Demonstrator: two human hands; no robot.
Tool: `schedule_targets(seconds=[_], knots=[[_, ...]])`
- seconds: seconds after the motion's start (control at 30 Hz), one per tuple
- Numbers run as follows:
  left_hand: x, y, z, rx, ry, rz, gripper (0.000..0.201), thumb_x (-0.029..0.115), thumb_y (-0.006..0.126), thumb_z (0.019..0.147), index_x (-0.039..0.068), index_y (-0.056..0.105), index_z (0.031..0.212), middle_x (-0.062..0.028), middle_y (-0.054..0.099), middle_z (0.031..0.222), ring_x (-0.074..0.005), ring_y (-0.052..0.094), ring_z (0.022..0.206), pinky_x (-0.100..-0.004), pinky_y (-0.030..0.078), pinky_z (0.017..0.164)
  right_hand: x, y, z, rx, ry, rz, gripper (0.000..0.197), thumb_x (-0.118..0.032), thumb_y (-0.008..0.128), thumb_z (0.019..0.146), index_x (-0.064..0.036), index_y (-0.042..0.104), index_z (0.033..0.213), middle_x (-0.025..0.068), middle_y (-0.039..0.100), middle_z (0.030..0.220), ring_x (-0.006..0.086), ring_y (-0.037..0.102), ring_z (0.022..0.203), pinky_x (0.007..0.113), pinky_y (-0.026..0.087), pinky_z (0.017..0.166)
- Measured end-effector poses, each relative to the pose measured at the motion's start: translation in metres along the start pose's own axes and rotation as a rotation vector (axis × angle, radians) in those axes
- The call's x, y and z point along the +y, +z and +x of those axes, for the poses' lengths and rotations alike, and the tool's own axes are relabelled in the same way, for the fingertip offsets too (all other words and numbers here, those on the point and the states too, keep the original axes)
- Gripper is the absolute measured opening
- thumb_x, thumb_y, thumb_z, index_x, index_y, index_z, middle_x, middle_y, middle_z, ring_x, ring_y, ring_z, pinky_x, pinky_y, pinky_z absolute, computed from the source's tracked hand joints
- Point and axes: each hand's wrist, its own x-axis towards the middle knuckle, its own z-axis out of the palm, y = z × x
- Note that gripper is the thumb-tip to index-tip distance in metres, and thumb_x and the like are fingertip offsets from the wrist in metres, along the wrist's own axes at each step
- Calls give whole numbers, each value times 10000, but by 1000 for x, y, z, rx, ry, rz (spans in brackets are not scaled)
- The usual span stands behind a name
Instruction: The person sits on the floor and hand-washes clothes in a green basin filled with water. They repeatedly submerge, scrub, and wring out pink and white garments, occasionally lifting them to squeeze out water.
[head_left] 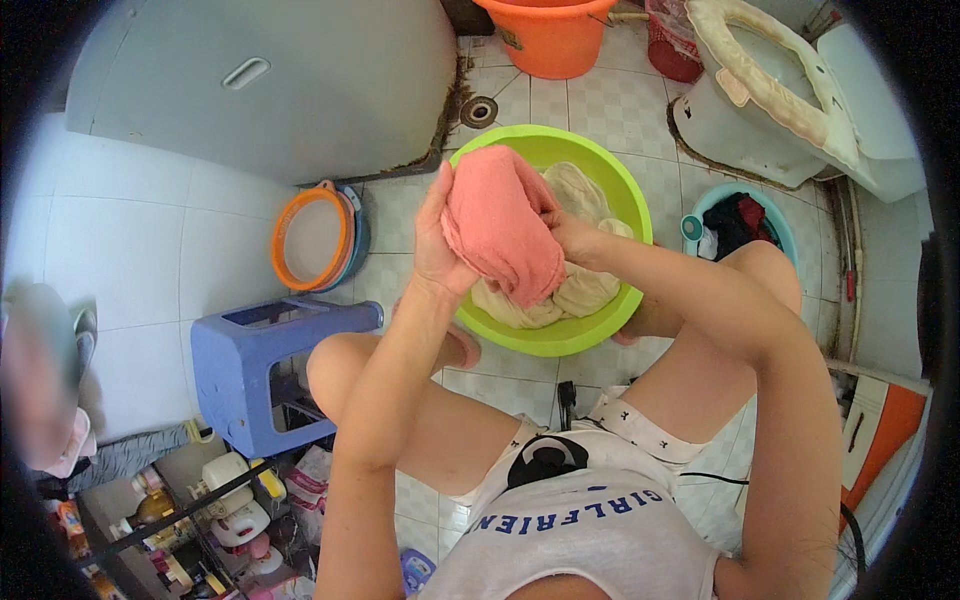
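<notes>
A folded, bunched pink towel (502, 222) is held up over a lime-green basin (636, 196). My left hand (438, 238) grips its left side, with the thumb along the edge and the other fingers partly behind the cloth. At the towel's right side, my right hand (576, 240) is closed on a fold; its fingertips are hidden in the fabric. Beneath lies cream-coloured cloth (588, 290), heaped inside the basin and partly covered by the towel and my right hand.
An orange bucket (555, 45) stands beyond the basin, near a floor drain (479, 111). To the right are a toilet (740, 130) and a light-blue basin (785, 225) with dark clothes. A blue plastic stool (228, 375) and stacked basins (285, 262) stand left.
</notes>
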Motion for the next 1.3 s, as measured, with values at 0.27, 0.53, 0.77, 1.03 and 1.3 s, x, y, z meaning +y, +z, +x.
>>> schedule_targets(seconds=[0.27,0.53,0.77,1.03,1.3], knots=[[-8,3,5,503,104,1097,495,416,406,993,-6,508,1229,-111,593,1166,-234,566,1075,-317,398,978,-39,32,-12,212,-4,418,350,-244,447,970,-19,564,1210,143,590,1223,250,590,1080,394,473,956],[37,-28,6,556,165,968,469,396,351,1016,-20,507,1168,-126,603,1133,-245,566,1052,-376,428,923,-58,2,-4,-76,-72,587,409,-338,437,962,-34,573,1202,106,589,1244,254,551,1132,411,417,1013],[66,-64,-2,625,225,385,467,400,312,1022,-13,473,1172,-156,556,1205,-282,540,1128,-449,433,981,-89,23,-27,124,-117,338,375,-337,421,972,-71,571,1189,77,581,1254,227,550,1127,400,405,1018],[9,-93,-1,76,-286,70,851,720,228,880,50,356,1390,-122,419,1411,-276,452,1267,-441,358,1080,-87,-7,-15,-128,-181,556,426,-400,408,958,-58,576,1147,75,604,1194,218,573,1077,368,422,995],[-32,-57,9,412,-86,433,706,634,352,923,101,395,1383,-74,458,1390,-249,445,1275,-430,364,1071,-91,25,-9,-106,-138,523,414,-397,395,957,-56,597,1075,82,642,1092,218,605,990,377,452,950]])
